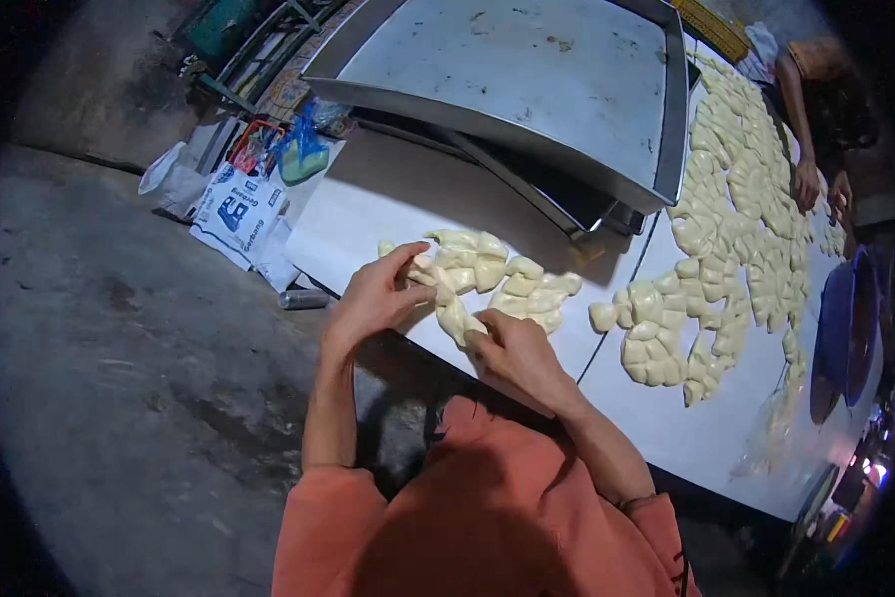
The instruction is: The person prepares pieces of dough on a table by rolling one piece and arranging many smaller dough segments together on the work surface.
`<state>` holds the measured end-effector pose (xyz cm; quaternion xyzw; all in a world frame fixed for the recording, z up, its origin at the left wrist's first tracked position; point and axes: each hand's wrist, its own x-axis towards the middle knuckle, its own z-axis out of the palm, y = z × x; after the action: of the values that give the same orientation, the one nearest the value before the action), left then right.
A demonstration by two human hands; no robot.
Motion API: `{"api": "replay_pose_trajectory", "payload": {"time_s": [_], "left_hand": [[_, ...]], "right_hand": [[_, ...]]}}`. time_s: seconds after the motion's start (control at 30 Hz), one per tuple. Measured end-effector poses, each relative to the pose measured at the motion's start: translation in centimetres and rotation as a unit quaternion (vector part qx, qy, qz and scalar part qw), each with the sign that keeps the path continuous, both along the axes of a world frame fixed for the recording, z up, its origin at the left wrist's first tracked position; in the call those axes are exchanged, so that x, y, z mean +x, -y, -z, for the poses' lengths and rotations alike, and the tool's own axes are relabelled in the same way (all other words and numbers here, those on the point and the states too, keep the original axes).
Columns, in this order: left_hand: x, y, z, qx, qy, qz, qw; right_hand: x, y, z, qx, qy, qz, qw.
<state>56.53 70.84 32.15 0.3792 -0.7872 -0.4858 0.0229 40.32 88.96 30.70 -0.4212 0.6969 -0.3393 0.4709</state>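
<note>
Left hand (376, 298), fingers apart, at dough (454, 312); right hand (515, 350) pinching dough just beside. Looks like parting pieces; needs soft pull.

1. Between our left hand (370, 298) and right hand (522, 356) we have a pale cream dough strip (453, 313), lumpy and slanting (its near end meets our right fingertips).
2. Just beyond it, we see a plump dough cluster (477, 261) on the white worktop (333, 234).
3. Rightward, we have a second, glossy cluster (537, 298) lying flat.
</note>
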Motion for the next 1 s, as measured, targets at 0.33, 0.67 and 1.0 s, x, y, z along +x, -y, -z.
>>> {"api": "replay_pose_trajectory", "payload": {"time_s": [0.33, 0.67, 1.0], "left_hand": [[1.5, -2.2, 1.5, -0.123, 0.068, -0.101, 0.985], [1.6, -3.4, 1.0, -0.068, 0.056, -0.164, 0.983], [-8.5, -7.5, -5.9, -0.128, 0.082, 0.004, 0.988]], "right_hand": [[-0.4, -1.2, -2.3, 0.066, -0.196, -0.103, 0.973], [-16.4, -22.4, -11.3, 0.092, -0.124, 0.146, 0.977], [-12.4, -48.4, -22.3, -0.277, -0.089, 0.38, 0.878]]}}
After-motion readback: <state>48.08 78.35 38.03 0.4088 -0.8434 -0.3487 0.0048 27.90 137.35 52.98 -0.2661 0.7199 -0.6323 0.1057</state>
